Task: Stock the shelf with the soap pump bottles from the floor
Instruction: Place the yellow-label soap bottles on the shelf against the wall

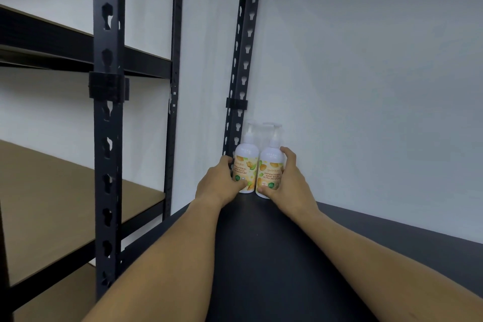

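Both soap pump bottles stand upright, side by side, in the dark shelf's (392,232) back corner, left hand (218,183) gripping the left bottle (244,165), right hand (286,180) gripping the right bottle (270,167).

A white wall (366,86) stands behind; brown-boarded neighbouring rack (52,204) stands at left.

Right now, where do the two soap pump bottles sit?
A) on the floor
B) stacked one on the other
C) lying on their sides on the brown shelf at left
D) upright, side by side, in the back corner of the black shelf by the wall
D: both soap pump bottles, the left bottle and the right bottle, stand upright next to each other on the black shelf at the wall corner, with the left hand and the right hand each gripping one.
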A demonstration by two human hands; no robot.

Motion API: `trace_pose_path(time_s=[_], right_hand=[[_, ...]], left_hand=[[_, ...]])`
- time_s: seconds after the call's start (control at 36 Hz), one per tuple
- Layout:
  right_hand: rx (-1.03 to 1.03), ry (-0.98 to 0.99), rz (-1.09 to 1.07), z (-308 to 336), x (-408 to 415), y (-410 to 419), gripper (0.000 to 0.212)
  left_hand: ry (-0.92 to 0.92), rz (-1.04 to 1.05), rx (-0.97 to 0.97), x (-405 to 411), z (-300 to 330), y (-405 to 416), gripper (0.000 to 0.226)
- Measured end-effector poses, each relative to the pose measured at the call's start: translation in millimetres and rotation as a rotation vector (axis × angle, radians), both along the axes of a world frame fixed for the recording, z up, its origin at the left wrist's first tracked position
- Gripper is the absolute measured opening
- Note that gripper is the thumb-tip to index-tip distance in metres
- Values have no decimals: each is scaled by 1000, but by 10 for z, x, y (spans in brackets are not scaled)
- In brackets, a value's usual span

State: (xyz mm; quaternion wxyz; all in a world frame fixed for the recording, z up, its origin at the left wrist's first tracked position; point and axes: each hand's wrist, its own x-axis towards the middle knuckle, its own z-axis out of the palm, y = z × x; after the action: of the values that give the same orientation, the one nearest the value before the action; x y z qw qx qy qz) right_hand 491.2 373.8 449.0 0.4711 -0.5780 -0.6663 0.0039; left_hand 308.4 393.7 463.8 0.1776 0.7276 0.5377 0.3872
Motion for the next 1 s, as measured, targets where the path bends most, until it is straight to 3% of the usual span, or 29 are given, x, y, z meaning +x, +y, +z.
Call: trace_pose_path(time_s=[0.67, 0.83, 0.92, 1.0], right_hand=[[-12, -30, -43, 16, -53, -31, 101], [-70, -10, -55, 52, -82, -145, 110], [-145, -104, -176, 83, -78, -321, 100], [-233, -288, -341, 95, -73, -544, 75]], left_hand=[[-56, -30, 31, 40, -37, 131, 56], [-23, -22, 28, 44, -14, 46, 59], [55, 37, 44, 33, 28, -78, 54], [206, 118, 40, 8, 28, -230, 49]])
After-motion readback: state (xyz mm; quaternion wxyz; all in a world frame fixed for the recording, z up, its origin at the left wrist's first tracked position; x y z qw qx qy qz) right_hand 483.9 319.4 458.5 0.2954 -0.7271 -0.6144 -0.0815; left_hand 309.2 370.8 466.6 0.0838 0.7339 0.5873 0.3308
